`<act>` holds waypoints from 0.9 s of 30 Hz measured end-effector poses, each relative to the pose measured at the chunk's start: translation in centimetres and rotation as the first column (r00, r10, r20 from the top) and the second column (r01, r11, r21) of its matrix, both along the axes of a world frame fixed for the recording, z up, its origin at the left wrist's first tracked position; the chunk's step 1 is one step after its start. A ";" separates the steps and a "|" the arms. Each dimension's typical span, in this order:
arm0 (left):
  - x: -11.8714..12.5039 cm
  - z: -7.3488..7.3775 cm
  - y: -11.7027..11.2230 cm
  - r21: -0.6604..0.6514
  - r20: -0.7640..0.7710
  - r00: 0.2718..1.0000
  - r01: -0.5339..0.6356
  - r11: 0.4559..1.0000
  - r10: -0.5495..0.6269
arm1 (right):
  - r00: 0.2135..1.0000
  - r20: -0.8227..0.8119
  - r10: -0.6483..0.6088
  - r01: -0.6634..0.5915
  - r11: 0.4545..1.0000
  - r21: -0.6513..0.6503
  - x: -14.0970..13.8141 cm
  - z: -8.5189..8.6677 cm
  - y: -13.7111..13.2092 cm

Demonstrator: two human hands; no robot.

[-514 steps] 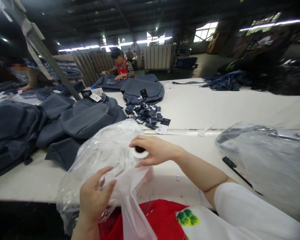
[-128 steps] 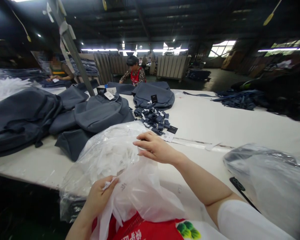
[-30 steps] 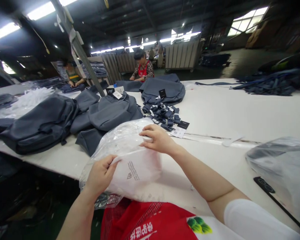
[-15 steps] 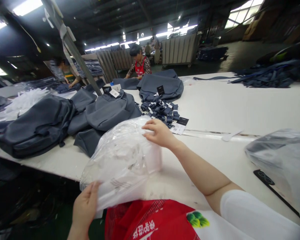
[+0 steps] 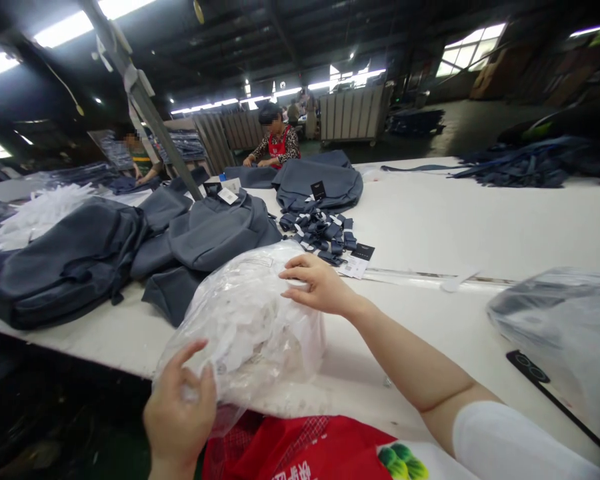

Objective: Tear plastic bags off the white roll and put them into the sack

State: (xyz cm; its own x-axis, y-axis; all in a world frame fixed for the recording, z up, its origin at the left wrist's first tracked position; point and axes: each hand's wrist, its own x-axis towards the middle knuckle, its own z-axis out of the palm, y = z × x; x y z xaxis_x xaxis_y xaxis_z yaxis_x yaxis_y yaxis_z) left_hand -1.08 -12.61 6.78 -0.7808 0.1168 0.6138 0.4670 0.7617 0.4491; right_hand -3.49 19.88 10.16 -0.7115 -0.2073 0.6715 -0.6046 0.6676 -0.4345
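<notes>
A clear plastic bag [image 5: 250,313], crumpled and see-through, bulges over white material on the near side of the white table [image 5: 460,233]. My right hand [image 5: 320,283] holds its upper right side, the fingers bent onto the film. At the bag's lower left edge is my left hand [image 5: 183,400], its index finger and thumb apart against the loose film. Just behind the bag lie dark blue-grey backpacks [image 5: 215,227] and a heap of short dark straps [image 5: 320,230]. Black and white hang tags [image 5: 357,260] lie beside the straps.
At the right, another plastic bag [image 5: 560,320] partly covers a phone [image 5: 527,367]. Dark straps [image 5: 525,163] are heaped at the far right. A slanted metal post [image 5: 155,113] rises among the backpacks. A co-worker in a red apron [image 5: 279,143] works across the table.
My left hand has shifted right and its fingers have come apart from their pinch on the bag. The bag's near edge has slackened. My right hand stays at the same spot.
</notes>
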 end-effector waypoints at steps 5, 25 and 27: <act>-0.5 1.4 8.9 -0.051 0.403 0.834 0.432 0.901 -0.377 | 1.000 0.021 0.010 -0.011 1.000 0.024 1.9 0.6 -0.8; -2.2 -6.3 13.3 0.108 0.340 0.737 0.586 0.803 -0.584 | 0.877 0.261 -0.403 0.453 0.875 -0.169 9.2 -4.9 0.2; -2.4 -6.5 13.6 0.072 0.356 0.674 0.670 0.739 -0.647 | 0.867 0.434 -0.245 0.345 0.924 -0.168 9.8 -4.6 -0.3</act>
